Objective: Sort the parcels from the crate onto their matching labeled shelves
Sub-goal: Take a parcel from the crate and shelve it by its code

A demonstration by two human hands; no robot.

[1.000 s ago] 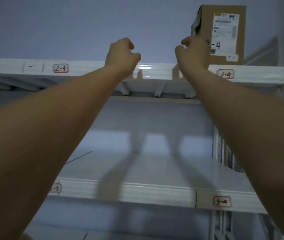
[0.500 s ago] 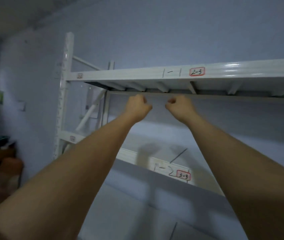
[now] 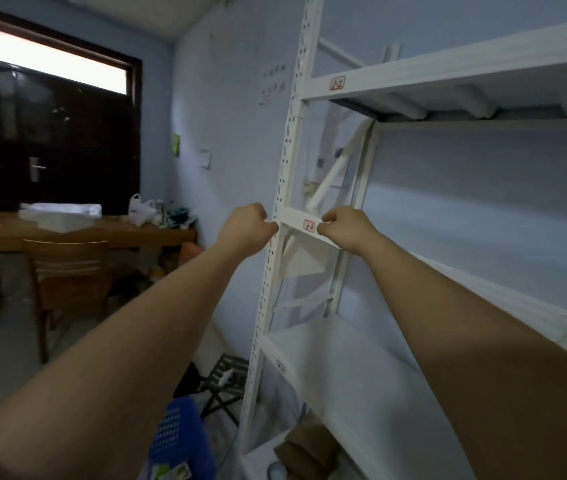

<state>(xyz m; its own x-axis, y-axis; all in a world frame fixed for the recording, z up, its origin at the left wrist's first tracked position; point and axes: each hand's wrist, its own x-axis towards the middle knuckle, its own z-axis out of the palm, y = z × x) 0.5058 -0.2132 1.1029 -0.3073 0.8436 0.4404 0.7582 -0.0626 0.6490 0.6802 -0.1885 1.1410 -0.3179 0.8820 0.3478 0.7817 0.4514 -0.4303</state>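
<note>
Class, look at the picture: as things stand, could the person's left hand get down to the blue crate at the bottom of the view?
Probably yes. The left hand is curled and holds nothing, and the blue crate sits below the left forearm, left of the white shelf post, with nothing visibly between. It lies far below the hand, so bending down seems needed.

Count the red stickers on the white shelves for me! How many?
2 that I can read: the upper red label on the top shelf's front edge, and the lower red label on the next shelf down, between both hands. More may be hidden by arms.

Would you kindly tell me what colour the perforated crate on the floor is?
Blue; the crate shows best in the head view, at the bottom.
</note>
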